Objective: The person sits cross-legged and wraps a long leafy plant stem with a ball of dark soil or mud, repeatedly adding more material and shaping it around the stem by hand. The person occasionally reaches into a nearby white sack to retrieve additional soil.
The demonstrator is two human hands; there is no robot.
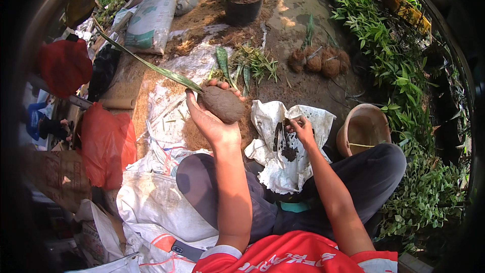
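Note:
My left hand (214, 119) is wrapped round a smooth brown ball of mud (223, 105), held up in front of my left knee. From the ball a long, narrow green leaf (151, 65) sticks out toward the upper left. My right hand (302, 129) is over an opened white plastic sack (268, 116), with its fingers curled together at the dark soil (289, 151) inside. Whether those fingers pinch anything is too small to make out. Loose brown fiber (197, 134) lies under the left hand, and cut leafy stems (252, 65) lie just beyond it.
Several fiber-wrapped balls (323, 61) with leaves sit at the far right. A clay-colored pot (365, 129) stands beside my right knee. Farther off are a black potted plant (243, 7) and a filled white sack (154, 20). A red plastic bag (106, 144) is at left; leafy plants (389, 65) line the right.

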